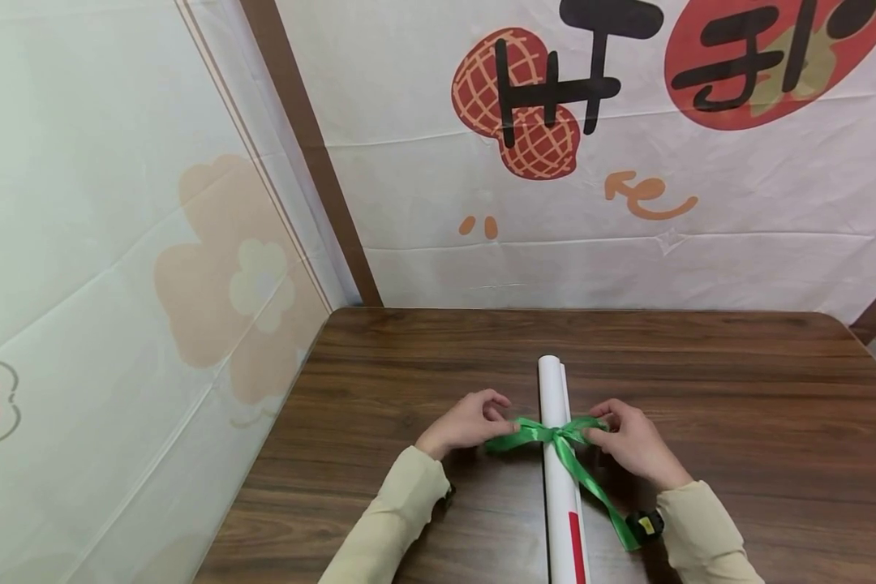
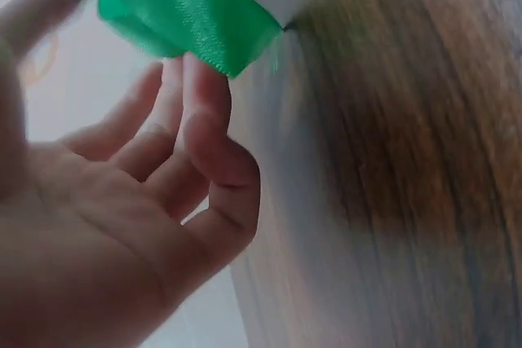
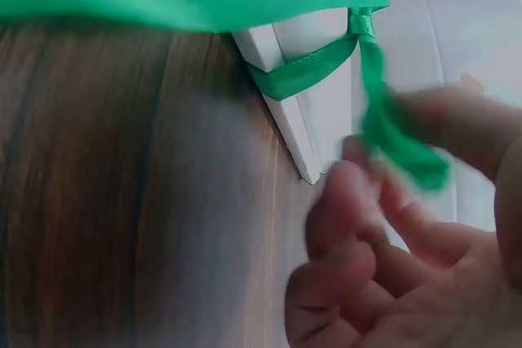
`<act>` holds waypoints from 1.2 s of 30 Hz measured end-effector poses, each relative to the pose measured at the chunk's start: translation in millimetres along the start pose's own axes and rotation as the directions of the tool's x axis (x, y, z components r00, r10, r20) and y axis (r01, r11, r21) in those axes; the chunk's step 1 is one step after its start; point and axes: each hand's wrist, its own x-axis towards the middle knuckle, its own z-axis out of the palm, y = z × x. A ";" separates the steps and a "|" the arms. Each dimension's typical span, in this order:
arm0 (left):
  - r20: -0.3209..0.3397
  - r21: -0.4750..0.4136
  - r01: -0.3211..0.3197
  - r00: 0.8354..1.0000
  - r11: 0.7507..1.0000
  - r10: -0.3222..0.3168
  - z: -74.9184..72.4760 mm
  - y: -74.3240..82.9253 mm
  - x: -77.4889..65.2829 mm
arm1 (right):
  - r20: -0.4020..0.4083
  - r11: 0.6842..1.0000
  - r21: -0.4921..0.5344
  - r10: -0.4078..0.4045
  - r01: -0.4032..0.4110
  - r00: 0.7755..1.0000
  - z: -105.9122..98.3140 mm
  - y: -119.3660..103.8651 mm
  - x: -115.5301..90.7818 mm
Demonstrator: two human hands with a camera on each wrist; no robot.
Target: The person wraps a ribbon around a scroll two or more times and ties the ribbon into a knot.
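A rolled white paper tube (image 1: 553,389) lies lengthwise on the table, with a red strip near its near end. Around its middle a green ribbon (image 1: 582,477) is tied in a bow, one tail trailing toward the near right. My left hand (image 1: 463,422) is at the bow's left side; in the left wrist view its fingers (image 2: 208,103) reach the green ribbon (image 2: 188,14) from below, with the thumb apart. My right hand (image 1: 635,442) pinches the right loop between thumb and fingers; motion blurs this loop (image 3: 408,156) in the right wrist view.
The brown wood-grain table (image 1: 409,357) stands against a printed white cloth backdrop (image 1: 409,178) at the back and another cloth wall (image 1: 117,324) on the left. A black device (image 1: 646,525) with a yellow mark sits at the right wrist.
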 end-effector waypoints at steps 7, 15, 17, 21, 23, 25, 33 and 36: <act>-0.156 0.081 -0.021 0.987 0.997 0.033 6.5 1.3 5.0 | -0.069 0.999 -0.044 0.005 -0.008 0.998 -0.1 -2.0 2.4; -0.251 0.197 0.013 0.967 0.980 0.038 9.0 -1.0 5.4 | -0.111 0.992 -0.114 0.036 -0.049 0.993 -1.4 -5.0 2.9; -0.250 0.208 0.020 0.968 0.978 0.034 8.6 -3.0 4.7 | -0.113 0.991 -0.124 0.042 -0.056 0.993 -1.2 -4.4 3.4; -0.242 0.204 0.022 0.970 0.979 0.029 7.4 -6.7 3.0 | -0.129 0.990 -0.115 0.060 -0.075 0.990 -0.6 -1.8 4.5; -0.240 0.199 0.024 0.970 0.980 0.025 7.0 -7.8 1.9 | -0.139 0.991 -0.095 0.081 -0.095 0.987 0.0 -0.2 4.6; -0.241 0.198 0.023 0.970 0.980 0.026 6.9 -9.0 1.0 | -0.145 0.991 -0.072 0.101 -0.112 0.984 0.6 1.4 4.1; -0.269 0.227 0.066 0.963 0.972 -0.003 8.1 -14.5 0.3 | -0.158 0.988 -0.059 0.135 -0.146 0.978 0.7 10.9 3.5; -0.284 0.254 0.096 0.959 0.962 -0.021 8.6 -16.9 1.1 | -0.163 0.987 -0.067 0.135 -0.147 0.977 0.1 13.9 3.3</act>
